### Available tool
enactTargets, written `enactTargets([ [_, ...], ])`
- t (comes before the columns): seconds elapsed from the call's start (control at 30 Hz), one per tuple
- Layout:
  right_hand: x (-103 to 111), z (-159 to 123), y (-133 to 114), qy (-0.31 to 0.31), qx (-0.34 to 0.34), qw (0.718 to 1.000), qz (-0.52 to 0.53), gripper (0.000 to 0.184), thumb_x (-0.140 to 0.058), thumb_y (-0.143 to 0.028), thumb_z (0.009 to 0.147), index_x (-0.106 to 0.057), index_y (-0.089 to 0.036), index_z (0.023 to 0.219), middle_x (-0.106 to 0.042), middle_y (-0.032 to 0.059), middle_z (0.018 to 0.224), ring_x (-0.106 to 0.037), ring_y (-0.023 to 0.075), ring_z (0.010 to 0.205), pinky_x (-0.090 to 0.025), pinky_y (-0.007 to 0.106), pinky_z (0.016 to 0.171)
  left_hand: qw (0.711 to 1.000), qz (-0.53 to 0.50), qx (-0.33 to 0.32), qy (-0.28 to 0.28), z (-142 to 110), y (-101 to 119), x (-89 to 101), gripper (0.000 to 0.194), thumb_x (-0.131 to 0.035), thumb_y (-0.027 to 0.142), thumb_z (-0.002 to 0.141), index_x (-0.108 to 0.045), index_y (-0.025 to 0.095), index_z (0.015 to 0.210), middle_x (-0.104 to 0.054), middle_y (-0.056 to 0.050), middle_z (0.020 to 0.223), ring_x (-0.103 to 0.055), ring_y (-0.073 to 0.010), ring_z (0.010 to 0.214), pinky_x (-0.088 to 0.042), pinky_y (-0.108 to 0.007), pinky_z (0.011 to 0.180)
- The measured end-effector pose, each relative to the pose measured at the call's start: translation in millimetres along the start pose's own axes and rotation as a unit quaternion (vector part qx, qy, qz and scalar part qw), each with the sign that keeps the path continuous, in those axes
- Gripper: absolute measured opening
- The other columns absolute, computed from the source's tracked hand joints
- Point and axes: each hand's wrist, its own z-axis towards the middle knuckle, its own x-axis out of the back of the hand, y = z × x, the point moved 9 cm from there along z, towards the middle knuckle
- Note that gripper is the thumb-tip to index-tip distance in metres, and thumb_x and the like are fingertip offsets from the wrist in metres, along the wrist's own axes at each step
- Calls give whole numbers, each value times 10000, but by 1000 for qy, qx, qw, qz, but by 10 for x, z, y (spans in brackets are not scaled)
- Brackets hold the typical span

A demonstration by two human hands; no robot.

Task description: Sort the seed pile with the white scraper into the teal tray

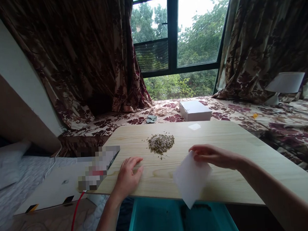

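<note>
A corner of a thin white sheet (191,178), perhaps paper or tissue, is pinched in my right hand (206,155). The sheet hangs over the front edge of the table, slightly blurred, its lower corner above a teal tray (155,214). My left hand (129,174) rests on the light wooden table (237,152), fingers stretched and thumb apart, holding nothing. Beyond and between my hands lies a loose pile of small green-brown grains (160,143) mixed with whitish ones, a few scattered around it.
Under the table's front edge, the teal tray has a divider and dark bits in its right half. A small white piece (194,126) lies near the table's back. A pixelated object (98,167) sits on the left edge; a white box (195,110) and lamp (286,82) stand behind.
</note>
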Motion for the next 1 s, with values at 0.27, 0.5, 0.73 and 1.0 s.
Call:
enactTargets([
  [0.27, 459, -66, 277, 266, 44, 960, 80, 417, -746, -494, 610, -643, -176, 858, -697, 59, 751, -622, 180, 656, -481, 282, 571, 1000, 0, 2, 3, 4, 11, 6, 260, -529, 263, 808, -667, 206, 1021, -672, -70, 1064, -591, -229, 1069, -439, -443, 1006],
  [0.5, 531, 54, 436, 343, 23, 937, 66, 310, -689, -372, 624, -650, -167, 854, -720, 80, 793, -634, 177, 647, -486, 264, 522, 1000, 0, -1, 0, -4, 6, -1, 258, -530, 256, 812, -660, 206, 1029, -670, -70, 1085, -586, -231, 1078, -431, -441, 1011],
  [0.73, 379, 91, 409, 307, 10, 949, 70, 309, -668, -359, 629, -651, -157, 862, -732, 100, 835, -639, 172, 653, -486, 257, 524, 1000, 1, 1, 1, -1, 3, -1, 257, -536, 261, 806, -662, 207, 1024, -674, -68, 1089, -587, -233, 1080, -427, -442, 1016],
  [1.0, 415, 136, 315, 336, 39, 940, 50, 249, -637, -338, 665, -641, -169, 847, -713, 78, 791, -648, 189, 690, -492, 269, 538, 1000, -2, 6, -3, -2, 12, -1, 263, -533, 260, 807, -659, 209, 1033, -671, -68, 1099, -580, -239, 1098, -417, -446, 1024],
])
